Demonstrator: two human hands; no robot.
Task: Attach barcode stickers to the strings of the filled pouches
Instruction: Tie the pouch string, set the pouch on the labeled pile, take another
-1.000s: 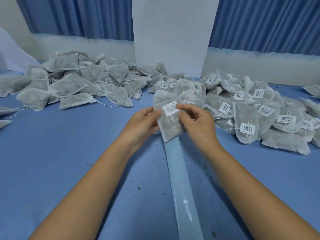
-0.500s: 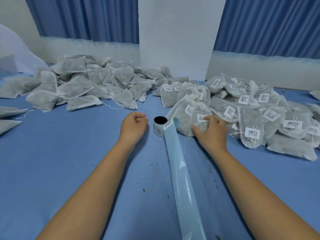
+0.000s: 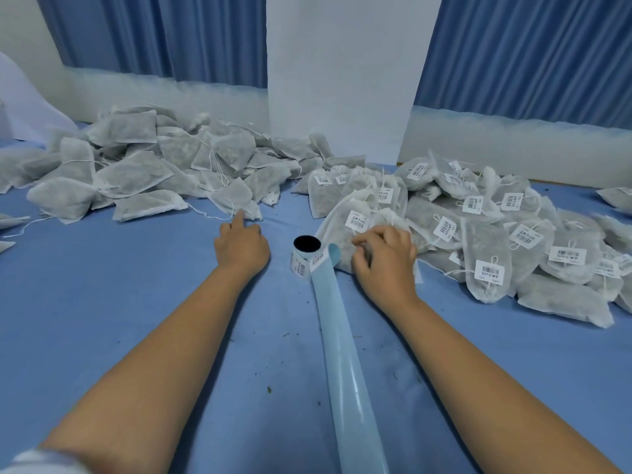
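Both hands reach far across the desk (image 3: 102, 319): the left hand (image 3: 241, 246) is loosely curled and empty, its index finger touching the nearest untagged pouch (image 3: 236, 196), while the right hand (image 3: 386, 260) rests, fingers bent, on a tagged pouch (image 3: 345, 220); I cannot tell whether it grips. Between them stands the barcode sticker roll (image 3: 305, 256), core upward, its blue backing strip (image 3: 345, 364) running lengthwise toward the near edge. Untagged pouches heap far left, tagged pouches (image 3: 485, 261) right.
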